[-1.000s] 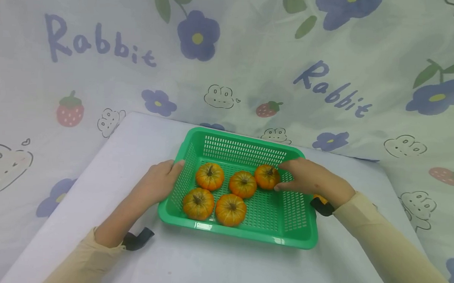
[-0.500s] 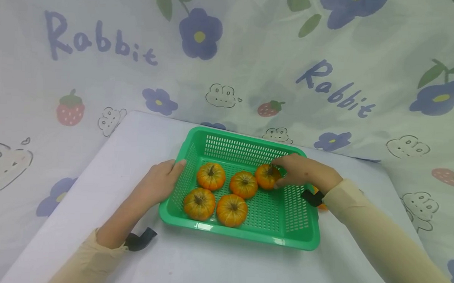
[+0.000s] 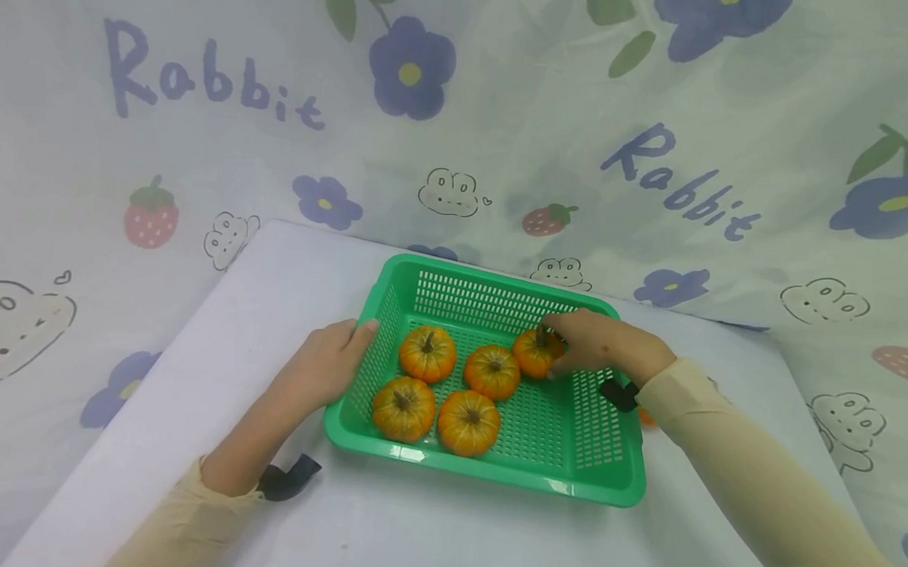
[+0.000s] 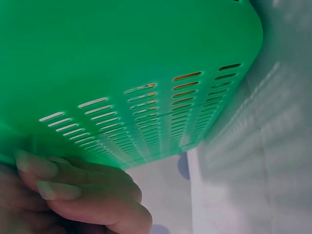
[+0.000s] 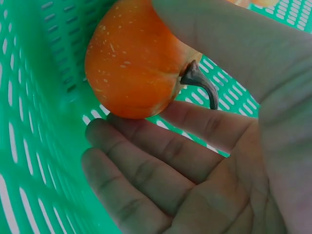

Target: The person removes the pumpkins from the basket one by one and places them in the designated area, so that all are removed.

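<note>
My left hand (image 3: 318, 366) holds the left rim of a green plastic basket (image 3: 485, 475), thumb on top. In the left wrist view its curled fingers (image 4: 100, 195) lie against the outside of the slotted basket wall. Inside the basket sit several small orange pumpkins. At the right of the group is one pumpkin (image 3: 530, 353) with my right hand (image 3: 600, 345) around it. The right wrist view shows that pumpkin (image 5: 131, 63) pinched between thumb and index finger, its dark curved stem toward the palm; the other fingers are spread near the slotted floor.
Four-sided and deep, the basket stands on a white table (image 3: 385, 531). Several other pumpkins, such as the front one (image 3: 469, 423), lie in its left and middle part. Something orange (image 3: 647, 418) shows outside the right wall, mostly hidden by my sleeve. A printed cloth (image 3: 506, 93) hangs behind.
My right hand has moved a little left and closed in around the right-hand pumpkin. My left hand stays on the rim. The whole view has shifted slightly.
</note>
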`<action>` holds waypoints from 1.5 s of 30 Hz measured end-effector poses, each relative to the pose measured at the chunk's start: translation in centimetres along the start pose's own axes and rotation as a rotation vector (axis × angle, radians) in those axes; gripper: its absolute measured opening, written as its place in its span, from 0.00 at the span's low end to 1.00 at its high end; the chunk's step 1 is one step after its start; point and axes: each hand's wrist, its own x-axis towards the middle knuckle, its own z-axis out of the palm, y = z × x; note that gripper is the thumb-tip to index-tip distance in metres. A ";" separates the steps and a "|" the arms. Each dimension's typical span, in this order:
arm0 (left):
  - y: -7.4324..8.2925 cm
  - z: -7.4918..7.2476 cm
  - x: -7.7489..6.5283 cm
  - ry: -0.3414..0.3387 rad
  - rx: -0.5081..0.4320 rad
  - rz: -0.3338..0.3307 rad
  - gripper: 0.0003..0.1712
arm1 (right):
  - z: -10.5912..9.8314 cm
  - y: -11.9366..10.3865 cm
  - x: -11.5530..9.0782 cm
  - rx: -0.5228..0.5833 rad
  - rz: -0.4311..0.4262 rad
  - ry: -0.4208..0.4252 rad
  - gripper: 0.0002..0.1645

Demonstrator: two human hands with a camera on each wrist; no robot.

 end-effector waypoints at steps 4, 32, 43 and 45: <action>0.0 0.0 0.0 -0.003 -0.004 -0.006 0.33 | 0.1 -0.2 0.2 -0.004 0.006 0.004 0.38; -0.1 0.0 -0.1 -0.006 -0.028 -0.001 0.32 | 0.3 -0.3 -0.3 0.028 -0.007 0.079 0.38; 0.1 0.0 -0.1 -0.009 -0.018 -0.007 0.32 | -0.5 -0.2 -2.6 0.062 -0.025 0.100 0.39; 0.1 0.0 -0.1 -0.008 -0.014 -0.005 0.32 | -0.5 -0.1 -3.1 0.064 -0.026 0.108 0.39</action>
